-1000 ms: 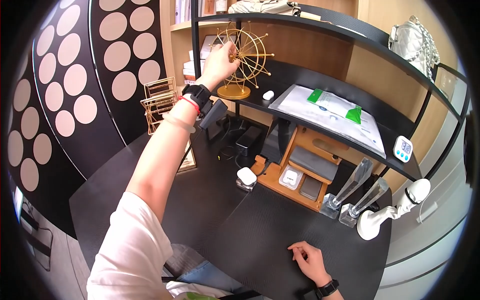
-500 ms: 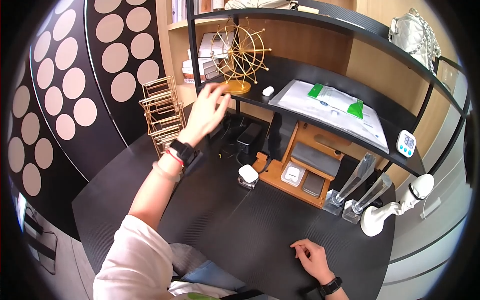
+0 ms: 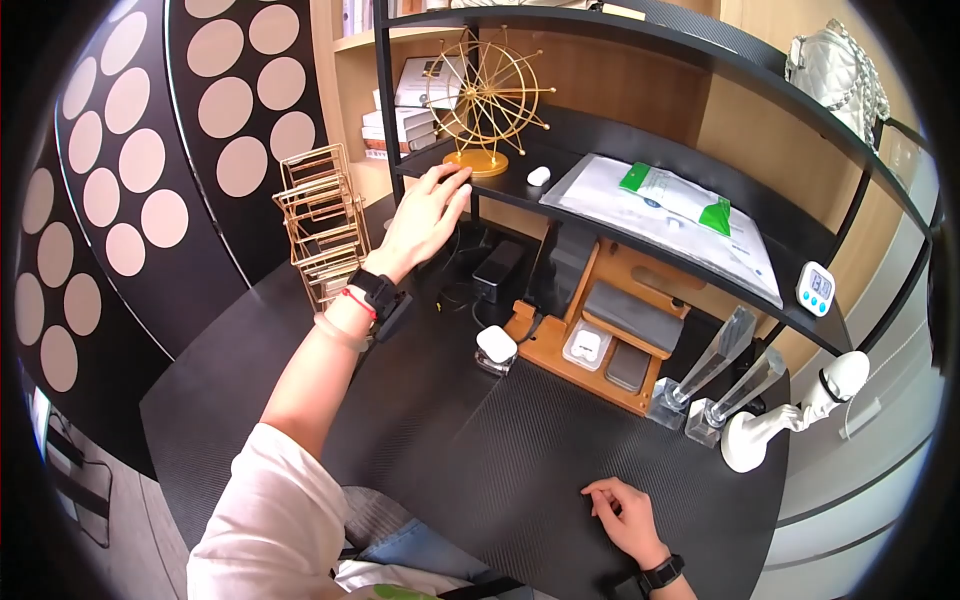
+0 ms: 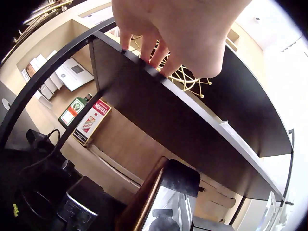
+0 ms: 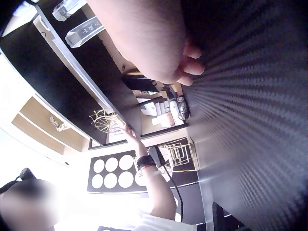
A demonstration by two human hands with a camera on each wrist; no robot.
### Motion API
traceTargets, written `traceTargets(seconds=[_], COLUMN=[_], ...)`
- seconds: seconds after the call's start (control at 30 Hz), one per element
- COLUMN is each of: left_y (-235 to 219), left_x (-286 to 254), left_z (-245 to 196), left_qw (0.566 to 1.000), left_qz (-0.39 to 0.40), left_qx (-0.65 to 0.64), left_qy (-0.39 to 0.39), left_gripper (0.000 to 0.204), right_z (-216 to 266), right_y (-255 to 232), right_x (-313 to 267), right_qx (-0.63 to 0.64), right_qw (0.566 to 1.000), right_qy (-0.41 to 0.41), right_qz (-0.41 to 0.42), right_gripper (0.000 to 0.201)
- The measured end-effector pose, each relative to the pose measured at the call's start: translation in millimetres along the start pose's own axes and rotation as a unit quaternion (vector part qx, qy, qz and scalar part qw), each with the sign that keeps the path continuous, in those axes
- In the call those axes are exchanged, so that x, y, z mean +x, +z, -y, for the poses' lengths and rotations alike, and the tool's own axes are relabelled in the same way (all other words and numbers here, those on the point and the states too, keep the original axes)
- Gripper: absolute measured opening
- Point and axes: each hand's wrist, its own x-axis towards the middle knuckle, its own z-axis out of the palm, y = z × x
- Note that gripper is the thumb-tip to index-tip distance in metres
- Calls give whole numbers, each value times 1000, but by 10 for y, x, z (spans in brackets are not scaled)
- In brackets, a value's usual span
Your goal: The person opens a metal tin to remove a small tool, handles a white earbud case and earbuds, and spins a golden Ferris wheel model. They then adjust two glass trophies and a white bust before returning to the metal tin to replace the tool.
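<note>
A gold Ferris wheel ornament [image 3: 484, 164] stands on its round base at the left end of the black shelf [image 3: 520, 195]. My left hand [image 3: 425, 220] reaches up to the shelf's front edge, just before that base, with fingers extended and holding nothing. In the left wrist view the fingertips of this hand [image 4: 178, 36] lie at the shelf edge, and the wheel is partly hidden behind them. Low on the right, my right hand [image 3: 627, 518] rests on the black desk [image 3: 500, 470], its fingers loosely bent around nothing.
Left of my arm stands a gold wire rack [image 3: 325, 225]. A white earbud case [image 3: 539, 176] and papers with a green-edged packet [image 3: 675, 200] lie on the shelf. Below are a wooden organizer [image 3: 590, 345], clear trophies [image 3: 715, 360] and a white hand-shaped stand [image 3: 760, 435].
My left hand has let go of the Ferris wheel, dropped down below its base, then shifted slightly up and right to the shelf edge. The right hand stays put.
</note>
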Motion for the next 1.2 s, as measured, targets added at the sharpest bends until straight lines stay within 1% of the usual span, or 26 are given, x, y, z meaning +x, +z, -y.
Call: traceTargets(seconds=[0.03, 0.1, 0.2, 0.3, 0.37, 0.4, 0.43, 0.5, 0.6, 0.73, 0.8, 1.13, 1.2], left_y=[3, -1, -9, -41, -73, -112, -133, -123, -84, -67, -42, 28, 18], left_x=[15, 38, 54, 73, 91, 109, 100, 80, 59, 62, 51, -14, -108], left_z=[7, 22, 22, 34, 30, 44, 58, 86, 109, 122, 127, 71, -4], left_qw=[1000, 998, 995, 994, 997, 998, 998, 996, 992, 994, 994, 985, 982], left_qz=[1, 11, 30, 52, -2, -12, -6, 36, 58, 54, 36, 18, -70], left_qx=[-1, 65, 98, 95, 69, 52, 47, 72, 108, 94, 102, 171, 171], left_qy=[0, 18, 7, -1, -30, -41, -41, -32, -27, -30, -19, -11, 38], left_gripper=[40, 41, 43, 44, 44, 45, 45, 45, 46, 46, 44, 42, 43], right_z=[1, 8, 1, -11, -17, -13, -9, -16, -26, 19, 2, 22, 15], right_y=[0, -6, -8, 4, -21, -16, -6, 9, 14, -2, 1, 1, -5], right_x=[1, -1, 3, -4, 1, 3, -3, 1, 15, 15, 14, 12, 9], right_qx=[1, -1, -1, -1, -6, -3, 0, 13, 21, 9, 7, 22, 13], right_qw=[1000, 1000, 1000, 1000, 1000, 1000, 1000, 1000, 1000, 1000, 1000, 1000, 1000], right_qy=[-3, -6, -13, -14, -12, -15, -16, -12, -9, -6, -7, -5, -2], right_qz=[-1, -1, -2, 1, 1, 0, 0, -2, -3, -4, -4, -7, -3], right_gripper=[10, 10, 10, 10, 11, 11, 11, 10, 11, 11, 11, 10, 10])
